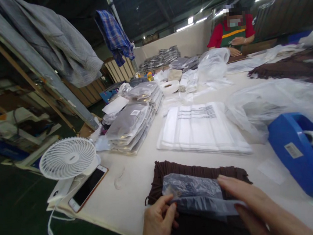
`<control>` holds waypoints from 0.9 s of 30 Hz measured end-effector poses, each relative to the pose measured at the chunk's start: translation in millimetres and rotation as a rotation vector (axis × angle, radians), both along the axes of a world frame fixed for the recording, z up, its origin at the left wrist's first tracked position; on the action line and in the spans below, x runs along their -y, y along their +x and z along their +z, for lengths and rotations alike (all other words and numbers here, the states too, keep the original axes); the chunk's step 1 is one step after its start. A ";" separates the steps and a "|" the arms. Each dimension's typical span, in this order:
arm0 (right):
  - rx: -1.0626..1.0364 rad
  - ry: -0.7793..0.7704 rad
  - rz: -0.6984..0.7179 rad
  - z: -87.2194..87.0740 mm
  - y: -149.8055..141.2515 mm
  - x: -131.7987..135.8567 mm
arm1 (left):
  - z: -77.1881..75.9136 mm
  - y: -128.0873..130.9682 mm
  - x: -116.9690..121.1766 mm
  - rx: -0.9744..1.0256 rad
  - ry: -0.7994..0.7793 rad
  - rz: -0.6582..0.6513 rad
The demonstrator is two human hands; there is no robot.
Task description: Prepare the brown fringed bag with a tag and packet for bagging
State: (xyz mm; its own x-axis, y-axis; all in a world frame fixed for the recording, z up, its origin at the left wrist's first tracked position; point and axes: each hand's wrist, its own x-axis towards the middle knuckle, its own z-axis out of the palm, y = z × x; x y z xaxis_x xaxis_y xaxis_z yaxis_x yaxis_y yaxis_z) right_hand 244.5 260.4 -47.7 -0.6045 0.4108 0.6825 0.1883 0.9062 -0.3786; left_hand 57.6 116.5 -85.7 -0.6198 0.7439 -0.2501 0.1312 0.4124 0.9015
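A folded dark brown cloth [205, 166] with a gathered, fringe-like edge lies on the table in front of me. On top of it is a clear plastic bag [192, 186], with its lower edge turned up as a loose flap. My left hand [159, 220] pinches the bag's left end between thumb and fingers. At the right end, my right hand [260, 203] has its fingers along the bag and its thumb by the flap, gripping the plastic. Just beyond lies a folded white cloth [196, 128] with dark stripes.
Right is a blue tape dispenser [304, 155] near crumpled clear plastic [279, 102]. Left are a white fan [67, 158], a phone [89, 188] and stacked bagged grey packs [129, 123]. A tape roll [169, 87] sits farther back. A person [233, 32] works across the table.
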 end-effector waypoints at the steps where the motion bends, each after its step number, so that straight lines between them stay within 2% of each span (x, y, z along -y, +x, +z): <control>1: 0.071 0.178 0.033 -5.2 -4.8 4.5 | -0.5 0.5 0.2 -0.016 0.000 -0.011; 3: 0.165 0.433 0.045 -23.4 -17.9 10.5 | -0.5 1.9 4.3 -0.048 0.004 -0.038; 4: 0.194 0.494 0.026 -33.8 -24.0 11.9 | 0.2 2.6 8.0 -0.069 0.010 -0.051; 6: 0.240 0.518 -0.007 -51.4 -31.7 12.1 | 4.1 3.3 16.2 -0.208 0.059 -0.090; 8: 0.263 0.500 0.004 -60.5 -32.7 10.7 | 11.0 1.6 20.3 -0.552 0.192 -0.197; 11: 0.260 0.478 0.011 -60.0 -28.2 8.7 | 20.9 -6.2 9.1 -1.169 0.421 -0.449; 13: 0.257 0.484 0.011 -55.9 -26.2 8.1 | 21.7 -12.5 -6.8 -1.371 0.363 -0.602; 16: 0.250 0.522 -0.010 -53.9 -27.5 6.7 | 10.6 -19.9 -26.7 -1.429 0.120 -0.744; 19: 0.258 0.610 -0.019 -61.0 -30.5 1.8 | -12.4 -26.1 -33.0 -1.506 0.108 -0.774; 21: 0.273 0.681 0.003 -66.1 -30.6 -3.9 | -30.0 -30.9 -33.5 -1.599 0.233 -0.718; 23: 0.290 0.703 0.045 -64.3 -27.6 -10.5 | -43.5 -35.6 -34.0 -1.668 0.343 -0.609; 25: 0.307 0.614 0.082 -51.1 -22.3 -18.1 | -46.3 -40.2 -34.7 -1.691 0.330 -0.535; 27: 0.309 0.418 0.078 -28.8 -18.5 -29.5 | -35.5 -45.4 -36.4 -1.679 0.237 -0.595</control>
State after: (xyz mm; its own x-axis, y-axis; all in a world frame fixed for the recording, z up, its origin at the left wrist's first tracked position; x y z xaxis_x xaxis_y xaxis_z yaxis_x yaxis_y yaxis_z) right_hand 226.0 289.9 -76.4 -0.8212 0.0876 0.5638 0.1602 0.9838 0.0805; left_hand 12.2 152.9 -121.1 0.2642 0.8615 0.4337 0.9412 -0.1320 -0.3111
